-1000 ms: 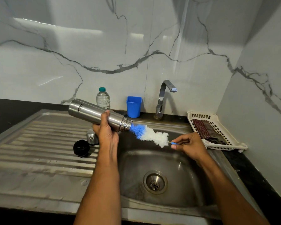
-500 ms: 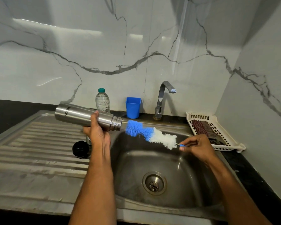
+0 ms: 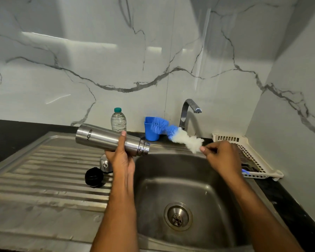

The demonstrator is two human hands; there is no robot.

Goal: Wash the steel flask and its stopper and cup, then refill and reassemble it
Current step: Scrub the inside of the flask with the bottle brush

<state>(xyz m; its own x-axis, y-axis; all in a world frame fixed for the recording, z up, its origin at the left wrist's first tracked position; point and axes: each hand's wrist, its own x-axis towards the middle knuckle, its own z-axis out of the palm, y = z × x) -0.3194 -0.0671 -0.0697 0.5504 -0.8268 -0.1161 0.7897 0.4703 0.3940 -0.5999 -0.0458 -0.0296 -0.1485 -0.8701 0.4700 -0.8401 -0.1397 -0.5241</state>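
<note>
While the left hand (image 3: pixel 120 160) grips the steel flask (image 3: pixel 108 139) sideways above the drainboard (image 3: pixel 44 170), its open mouth faces the sink (image 3: pixel 180 188). The right hand (image 3: pixel 221 157) pinches the bottle brush (image 3: pixel 178 136) clear of it. Stopper (image 3: pixel 94 177) and cup (image 3: pixel 105 163) lie on the drainboard.

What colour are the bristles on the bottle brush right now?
Blue at the tip end, white nearer the handle; the bottle brush shows best in the head view.

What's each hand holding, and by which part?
Left hand grips the steel flask around its body, just below the threaded neck. Right hand pinches the bottle brush by its handle, right behind the white bristles.
</note>
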